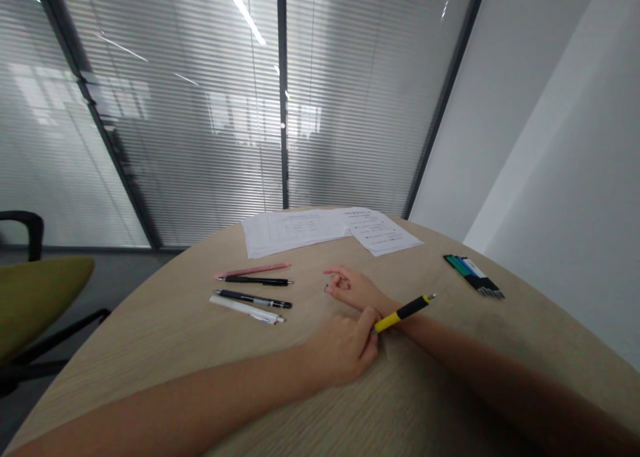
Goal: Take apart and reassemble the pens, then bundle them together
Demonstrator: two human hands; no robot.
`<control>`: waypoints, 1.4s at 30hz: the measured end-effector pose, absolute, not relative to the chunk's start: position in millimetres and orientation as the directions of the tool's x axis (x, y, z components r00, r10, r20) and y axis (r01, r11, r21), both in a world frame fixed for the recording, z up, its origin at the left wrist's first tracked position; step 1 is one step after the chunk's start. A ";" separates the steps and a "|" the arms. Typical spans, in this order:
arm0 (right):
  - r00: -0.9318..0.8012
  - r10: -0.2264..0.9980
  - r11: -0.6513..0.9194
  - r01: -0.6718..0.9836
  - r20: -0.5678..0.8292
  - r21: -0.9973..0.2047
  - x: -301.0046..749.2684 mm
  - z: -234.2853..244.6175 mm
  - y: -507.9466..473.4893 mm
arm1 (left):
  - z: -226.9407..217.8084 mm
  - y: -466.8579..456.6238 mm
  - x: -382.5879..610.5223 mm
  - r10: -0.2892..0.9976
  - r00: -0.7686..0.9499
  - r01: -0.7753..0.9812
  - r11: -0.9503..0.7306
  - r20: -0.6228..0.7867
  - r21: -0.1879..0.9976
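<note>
My left hand (345, 347) rests on the round wooden table (150, 337) and grips a yellow and black pen (404, 310), whose tip points up and to the right. The pen lies across my right wrist. My right hand (350, 285) lies on the table beyond it with loosely curled fingers and nothing in them. To the left of my hands, four pens lie in a row: a pink pen (253, 270), a black pen (255, 281), another black pen (253, 299) and a white pen (246, 309).
Printed paper sheets (325, 229) lie at the far edge of the table. A bundle of green, blue and dark pens (473, 275) sits at the right. An olive office chair (35, 297) stands at the left. Glass walls with blinds are behind.
</note>
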State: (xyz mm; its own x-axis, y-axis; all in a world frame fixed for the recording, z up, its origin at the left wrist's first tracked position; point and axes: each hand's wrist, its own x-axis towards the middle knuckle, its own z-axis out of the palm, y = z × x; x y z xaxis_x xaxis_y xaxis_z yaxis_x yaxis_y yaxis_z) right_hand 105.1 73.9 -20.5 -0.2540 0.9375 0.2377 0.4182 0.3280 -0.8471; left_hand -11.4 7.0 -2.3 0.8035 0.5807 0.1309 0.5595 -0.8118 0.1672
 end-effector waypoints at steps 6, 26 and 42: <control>-0.343 0.900 0.411 0.467 0.268 -0.783 100.1 -18.3 76.2 | 0.1 5.3 -11.0 0.581 0.802 0.558 -0.811 0.138 0.176; 0.213 0.972 0.076 0.094 0.094 -0.993 214.1 -26.4 16.5 | -0.6 31.9 -17.1 0.679 0.724 0.682 -0.731 0.120 0.023; 0.039 0.995 0.083 0.180 0.092 -0.980 206.9 -23.6 14.4 | -3.3 36.0 -16.7 0.677 0.728 0.681 -0.733 0.107 0.009</control>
